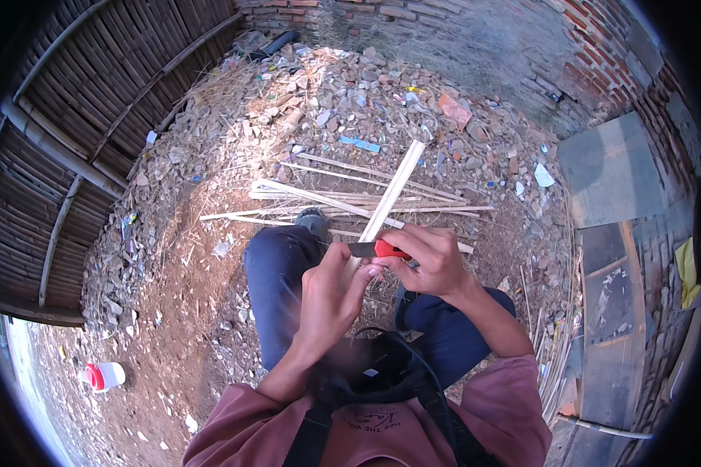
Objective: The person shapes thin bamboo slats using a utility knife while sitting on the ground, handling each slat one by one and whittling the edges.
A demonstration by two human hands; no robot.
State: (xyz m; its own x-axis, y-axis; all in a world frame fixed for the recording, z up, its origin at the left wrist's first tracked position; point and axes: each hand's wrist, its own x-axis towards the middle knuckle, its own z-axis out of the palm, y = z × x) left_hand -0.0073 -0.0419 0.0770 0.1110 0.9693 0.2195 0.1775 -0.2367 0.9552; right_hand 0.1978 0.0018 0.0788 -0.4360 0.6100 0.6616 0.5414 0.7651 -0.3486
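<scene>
My right hand [436, 261] is closed round the red handle of a knife [383, 248]. Its dark, flat blade points left and lies across the near end of a pale split bamboo strip [395, 187]. My left hand [327, 292] pinches that near end, thumb and fingers right beside the blade. From there the strip slants up and away to the right, its far end in the air. Beyond my hands, several more bamboo strips [436, 208] lie crisscrossed on the ground. My fingers partly hide the strip's near end.
Rubble and litter [343, 101] cover the ground up to a brick wall [475, 39]. A bamboo fence [78, 148] stands left, with a white container with a red lid [109, 377] nearer me. Worn panels [611, 288] line the right. My bent legs [276, 272] flank the work.
</scene>
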